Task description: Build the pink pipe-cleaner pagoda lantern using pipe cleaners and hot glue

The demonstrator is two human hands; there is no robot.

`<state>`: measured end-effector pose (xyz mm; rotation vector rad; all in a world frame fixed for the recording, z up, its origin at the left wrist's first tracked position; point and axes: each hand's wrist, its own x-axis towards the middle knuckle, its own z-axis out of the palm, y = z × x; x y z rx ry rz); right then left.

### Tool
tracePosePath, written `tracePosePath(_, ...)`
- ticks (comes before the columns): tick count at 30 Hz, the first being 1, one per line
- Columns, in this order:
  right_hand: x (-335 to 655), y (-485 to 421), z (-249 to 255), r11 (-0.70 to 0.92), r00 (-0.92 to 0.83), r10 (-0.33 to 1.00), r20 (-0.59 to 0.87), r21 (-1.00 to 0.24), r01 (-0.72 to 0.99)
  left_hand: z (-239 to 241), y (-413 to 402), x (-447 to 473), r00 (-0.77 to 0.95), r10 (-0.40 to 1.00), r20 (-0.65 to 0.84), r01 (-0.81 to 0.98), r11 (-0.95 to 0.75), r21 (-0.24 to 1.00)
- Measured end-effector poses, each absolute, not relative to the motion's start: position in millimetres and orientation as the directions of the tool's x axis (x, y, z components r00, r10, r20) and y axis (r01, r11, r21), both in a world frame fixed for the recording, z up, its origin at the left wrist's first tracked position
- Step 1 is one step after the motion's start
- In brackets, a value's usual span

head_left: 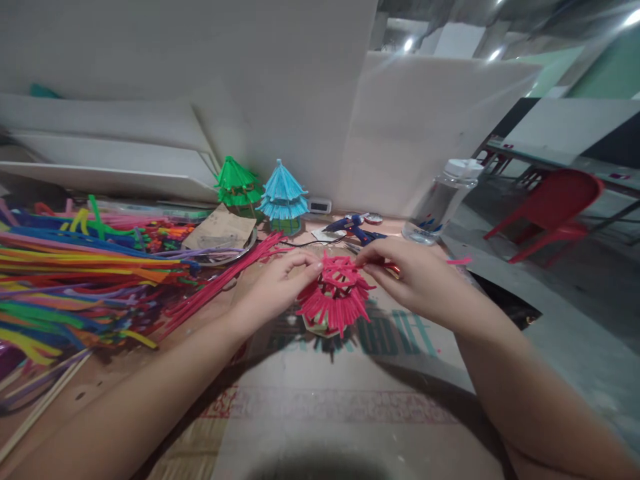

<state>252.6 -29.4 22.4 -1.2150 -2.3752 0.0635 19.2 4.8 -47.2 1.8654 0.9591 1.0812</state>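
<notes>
Red model: stood between both hands, over cardboard.
Left hand: nearly closed, it gripped the model's edge.
Right hand: fingertips pinched beside its top; what they held was unclear.

Centre: two hands, one red tiered model, one blue glue gun. Upper centre: one green model, one light-blue model. Right: one bottle.
</notes>
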Motion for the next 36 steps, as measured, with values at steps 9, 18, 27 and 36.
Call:
tracePosePath(9,253.1,-25.4,19.4,0.603,-0.515,0.79,0.332,-0.271,0.75,-47.7,6.2,19.2,0.365,0.868,0.336,0.224,-0.432,0.874)
tracePosePath(18,252.3,-23.5,17.1,0.603,-0.518,0.792,0.324,-0.284,0.745,-50.7,7.0,19.0,0.401,0.891,0.21,0.093,-0.268,0.959)
tracePosePath(27,254.2,-26.4,22.4,0.631,-0.54,0.759,0.365,-0.204,0.749,-60.1,19.7,9.8,0.273,0.907,0.322,0.142,-0.369,0.918)
tracePosePath(36,257.8,-32.8,28.5,0.626,-0.434,0.73,0.528,-0.262,0.734,-47.6,17.1,3.5,0.208,0.892,0.401,0.349,-0.451,0.822)
